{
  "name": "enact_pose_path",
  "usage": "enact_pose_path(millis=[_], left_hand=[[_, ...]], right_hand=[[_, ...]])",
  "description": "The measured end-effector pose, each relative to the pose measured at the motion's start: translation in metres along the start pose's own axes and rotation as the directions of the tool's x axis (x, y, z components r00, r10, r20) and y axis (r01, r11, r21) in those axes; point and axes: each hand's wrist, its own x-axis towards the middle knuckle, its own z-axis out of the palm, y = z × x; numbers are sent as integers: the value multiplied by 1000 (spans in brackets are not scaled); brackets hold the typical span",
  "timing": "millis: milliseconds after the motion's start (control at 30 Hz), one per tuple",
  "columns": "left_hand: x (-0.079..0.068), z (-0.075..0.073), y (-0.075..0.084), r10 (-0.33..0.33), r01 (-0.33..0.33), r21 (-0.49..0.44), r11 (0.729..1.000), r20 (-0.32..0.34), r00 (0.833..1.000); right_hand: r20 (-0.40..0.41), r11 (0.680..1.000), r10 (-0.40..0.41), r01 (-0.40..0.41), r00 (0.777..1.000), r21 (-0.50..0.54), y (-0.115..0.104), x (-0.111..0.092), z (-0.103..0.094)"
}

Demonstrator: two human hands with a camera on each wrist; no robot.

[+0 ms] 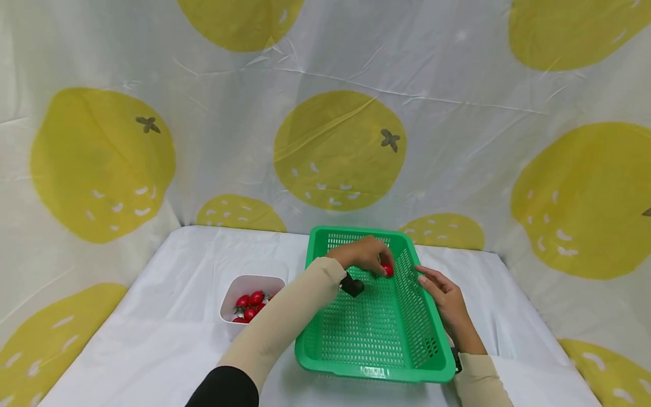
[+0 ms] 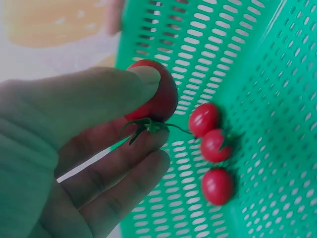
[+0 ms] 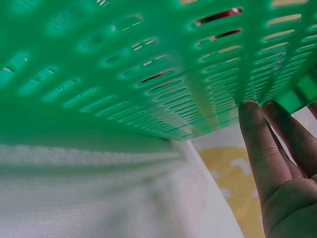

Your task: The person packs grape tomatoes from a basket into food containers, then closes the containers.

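My left hand (image 1: 363,253) is inside the green basket (image 1: 373,373), near its far right part. Thumb and fingers pinch a red cherry tomato (image 2: 166,96) with a green stem, clearest in the left wrist view. Three other cherry tomatoes (image 2: 217,186) lie in the basket along the foot of a side wall. My right hand (image 1: 447,302) is at the basket's right side. In the right wrist view its fairly straight fingertips (image 3: 250,109) touch the outside of the slotted wall. Left of the basket, a white container (image 1: 231,297) holds several cherry tomatoes (image 1: 250,314), partly hidden by the left forearm.
A white cloth (image 1: 168,333) covers the table under the basket and container. Behind it hangs a pale curtain (image 1: 224,135) printed with big yellow fruit. The left sleeve (image 1: 285,322) crosses the space between container and basket.
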Motion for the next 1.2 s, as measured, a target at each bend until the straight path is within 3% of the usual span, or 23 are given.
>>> enact_pose_path(millis=[267, 467, 667, 867, 1000, 1200], left_hand=[[-27, -23, -2, 77, -78, -61, 995, -7, 997], [-62, -36, -7, 130, -134, -169, 976, -35, 991], [-97, -55, -9, 178, -189, -95, 977, -114, 977], [-130, -67, -11, 202, -218, -87, 972, -157, 967], [-160, -70, -18, 176, -193, -89, 977, -169, 970], [-201, -70, -35, 48, -76, -140, 987, -198, 979]], right_hand=[[-2, 1000, 0, 0, 1000, 5, -2, 1, 0], [-2, 1000, 7, -7, 1000, 5, 2, 1, 3], [-3, 1000, -7, 7, 1000, 6, -1, 0, 1], [-16, 1000, -14, 14, 1000, 18, 0, 1, -2], [-18, 1000, -10, 10, 1000, 14, 0, 1, -1], [-20, 1000, -9, 9, 1000, -17, -2, 1, 0]])
